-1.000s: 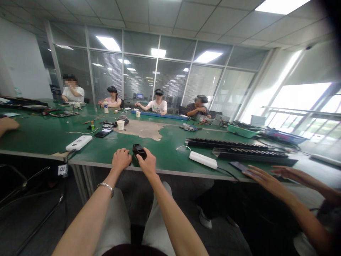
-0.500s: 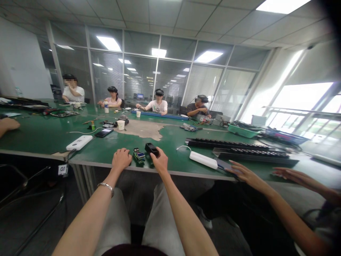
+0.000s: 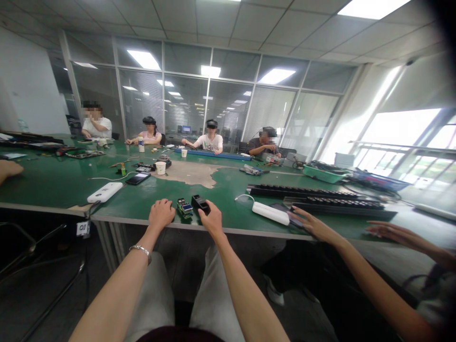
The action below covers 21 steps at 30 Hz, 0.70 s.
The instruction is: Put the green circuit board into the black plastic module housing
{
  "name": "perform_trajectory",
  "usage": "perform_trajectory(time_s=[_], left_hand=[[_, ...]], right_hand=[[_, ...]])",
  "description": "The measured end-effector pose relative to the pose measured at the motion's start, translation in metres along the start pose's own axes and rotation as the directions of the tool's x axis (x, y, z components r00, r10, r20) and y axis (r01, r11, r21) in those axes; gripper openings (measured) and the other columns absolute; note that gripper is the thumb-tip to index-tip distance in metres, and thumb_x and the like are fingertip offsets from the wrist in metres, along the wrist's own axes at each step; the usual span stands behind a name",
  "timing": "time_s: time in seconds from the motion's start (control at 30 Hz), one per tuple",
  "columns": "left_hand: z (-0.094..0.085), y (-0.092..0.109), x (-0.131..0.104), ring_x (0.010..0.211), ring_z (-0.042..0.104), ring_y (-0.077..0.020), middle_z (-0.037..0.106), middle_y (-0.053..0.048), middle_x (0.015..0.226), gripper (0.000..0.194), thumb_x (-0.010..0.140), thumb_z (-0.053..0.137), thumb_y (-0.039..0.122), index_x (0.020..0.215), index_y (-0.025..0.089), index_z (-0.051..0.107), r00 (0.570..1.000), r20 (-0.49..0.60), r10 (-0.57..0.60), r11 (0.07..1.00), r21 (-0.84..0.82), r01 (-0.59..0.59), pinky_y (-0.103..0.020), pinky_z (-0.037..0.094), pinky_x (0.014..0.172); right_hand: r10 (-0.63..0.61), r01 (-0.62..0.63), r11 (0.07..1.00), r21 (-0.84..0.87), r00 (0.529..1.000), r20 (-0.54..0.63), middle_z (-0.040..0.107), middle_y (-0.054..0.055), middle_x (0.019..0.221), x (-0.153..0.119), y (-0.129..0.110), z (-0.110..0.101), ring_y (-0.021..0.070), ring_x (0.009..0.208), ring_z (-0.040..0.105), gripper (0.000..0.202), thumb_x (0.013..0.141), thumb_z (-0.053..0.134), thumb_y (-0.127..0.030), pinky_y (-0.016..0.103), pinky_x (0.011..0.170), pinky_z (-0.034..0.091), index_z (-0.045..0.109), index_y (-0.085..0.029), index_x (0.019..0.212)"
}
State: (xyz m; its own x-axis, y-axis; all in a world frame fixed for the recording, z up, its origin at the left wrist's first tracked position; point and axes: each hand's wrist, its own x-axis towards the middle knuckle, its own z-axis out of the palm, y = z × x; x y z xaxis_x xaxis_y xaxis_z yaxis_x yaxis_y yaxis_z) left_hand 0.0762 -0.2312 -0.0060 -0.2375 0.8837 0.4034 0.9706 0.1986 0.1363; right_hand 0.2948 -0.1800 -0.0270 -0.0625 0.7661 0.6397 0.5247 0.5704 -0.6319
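My left hand rests on the green table near its front edge, fingers curled in; no object shows in it. Just to its right stands a small green circuit board assembly with a little blue screen. My right hand grips a black box-shaped device by its near right side, thumb on top. The device lies close beside the circuit board, on its right. What lies beneath my left palm is hidden.
A co-worker's hand reaches over a dark flat object beside a white power bank-like block. Long black strips lie behind. Another white block, a phone and a paper cup are left of centre.
My right hand and the black device have moved slightly toward me. My left hand stays by the circuit board. The co-worker's hand at right has moved left over the dark flat object.
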Motion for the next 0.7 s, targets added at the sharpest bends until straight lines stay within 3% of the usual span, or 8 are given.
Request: perform_trajectory(time_s=[0.47, 0.6, 0.7], left_hand=[[-0.001, 0.001, 0.001, 0.115, 0.051, -0.0268, 0.061, -0.009, 0.125, 0.037, 0.091, 0.044, 0.031, 0.119, 0.024, 0.066, 1.0, 0.008, -0.006, 1.0, -0.002, 0.006, -0.039, 0.039, 0.097], [0.001, -0.001, 0.002, 0.114, 0.051, -0.0271, 0.061, -0.009, 0.125, 0.036, 0.091, 0.044, 0.032, 0.118, 0.024, 0.066, 1.0, 0.004, -0.003, 1.0, -0.014, 0.003, -0.039, 0.039, 0.096], [0.003, -0.003, 0.001, 0.114, 0.051, -0.0276, 0.061, -0.01, 0.124, 0.035, 0.091, 0.044, 0.031, 0.116, 0.024, 0.067, 1.0, -0.004, 0.0, 1.0, -0.019, 0.0, -0.04, 0.039, 0.097]], right_hand=[[0.113, -0.11, 0.99, 0.084, 0.993, -0.032, 0.071, 0.01, 0.114, 0.002, -0.006, -0.004, 0.0254, 0.106, 0.066, 0.046, 0.076, 0.069, -0.033, 0.039, 0.097, 0.049, 0.065, -0.019, 0.119], [0.192, -0.178, 0.973, 0.148, 0.978, -0.086, 0.071, 0.012, 0.112, 0.012, -0.019, -0.003, 0.0244, 0.102, 0.068, 0.049, 0.082, 0.063, -0.041, 0.037, 0.092, 0.052, 0.063, -0.015, 0.123], [0.178, -0.163, 0.967, 0.195, 0.982, -0.064, 0.071, 0.011, 0.114, 0.016, -0.037, 0.004, 0.022, 0.101, 0.069, 0.051, 0.083, 0.063, -0.044, 0.033, 0.09, 0.053, 0.062, -0.014, 0.124]])
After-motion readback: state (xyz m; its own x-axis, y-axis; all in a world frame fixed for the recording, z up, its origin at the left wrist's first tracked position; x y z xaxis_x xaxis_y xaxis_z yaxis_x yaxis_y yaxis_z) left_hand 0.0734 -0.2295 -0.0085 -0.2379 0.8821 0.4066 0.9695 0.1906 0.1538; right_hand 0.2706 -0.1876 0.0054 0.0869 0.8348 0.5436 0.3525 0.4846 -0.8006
